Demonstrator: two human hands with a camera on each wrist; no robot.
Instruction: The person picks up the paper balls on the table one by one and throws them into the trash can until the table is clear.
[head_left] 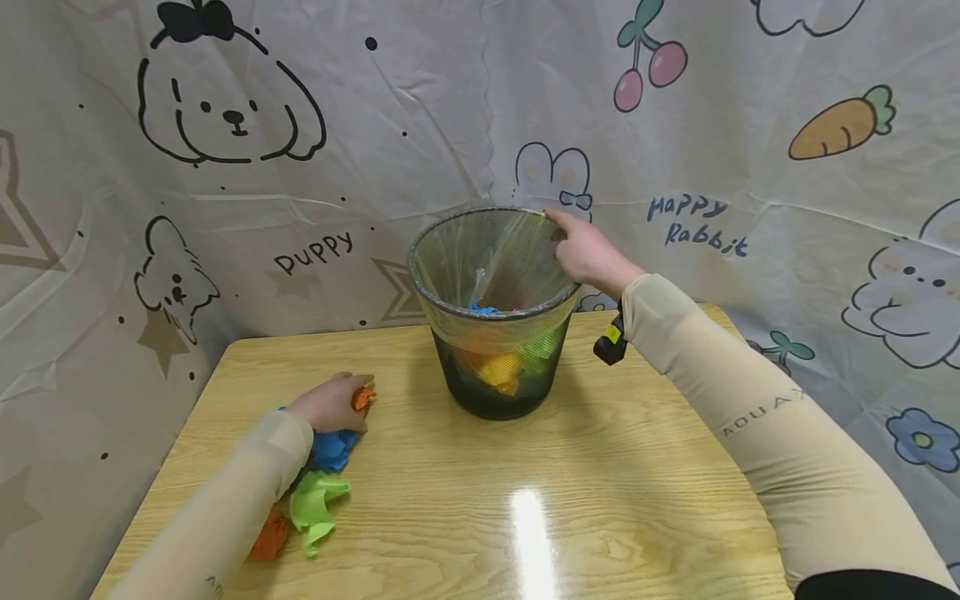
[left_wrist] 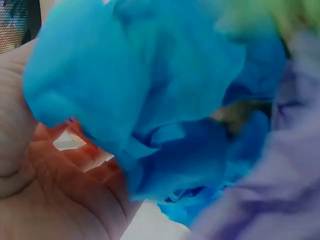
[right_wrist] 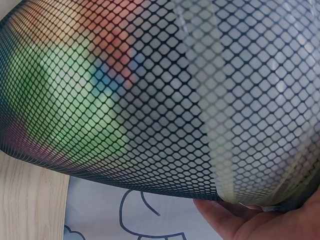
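Observation:
At the left of the table, my left hand (head_left: pixel 330 404) has its fingers curled around a small crumpled orange paper (head_left: pixel 363 399). Right by that hand lies a crumpled blue paper (head_left: pixel 332 451), which fills much of the left wrist view and hides part of the fingers. Below it are a light green crumpled paper (head_left: pixel 317 508) and a darker orange one (head_left: pixel 270 536). My right hand (head_left: pixel 592 250) grips the rim of a black mesh wastebasket (head_left: pixel 495 400) on its right side. The wastebasket stands upright with a clear plastic liner (head_left: pixel 517 250) folded over its rim.
Crumpled papers in several colours, among them a yellow one (head_left: pixel 501 373), show through the wastebasket's mesh. A pale purple paper (left_wrist: pixel 260 190) is close to the left hand. Behind the wooden table (head_left: pixel 450 517) hangs a printed cloth (head_left: pixel 420 100) with cartoon drawings.

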